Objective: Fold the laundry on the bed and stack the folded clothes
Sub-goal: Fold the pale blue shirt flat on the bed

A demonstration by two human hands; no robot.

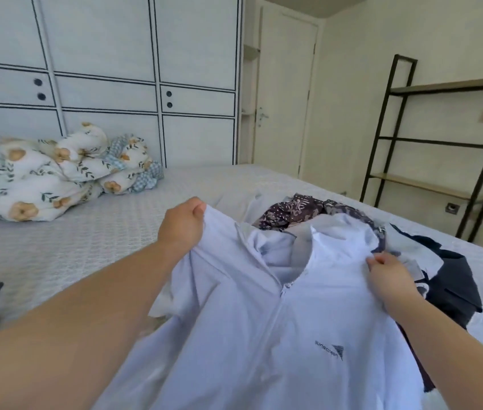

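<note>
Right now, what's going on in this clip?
A person is holding up a pale blue shirt over the bed. The left hand grips one shoulder and the right hand pinches the other side near the collar. It isn't folded yet. More unfolded clothes, a patterned garment and a dark garment, lie behind it. A floral duvet is bunched at the far side.

Both hands clenched — left hand (181, 224) raised, right hand (389, 275) lower.
</note>
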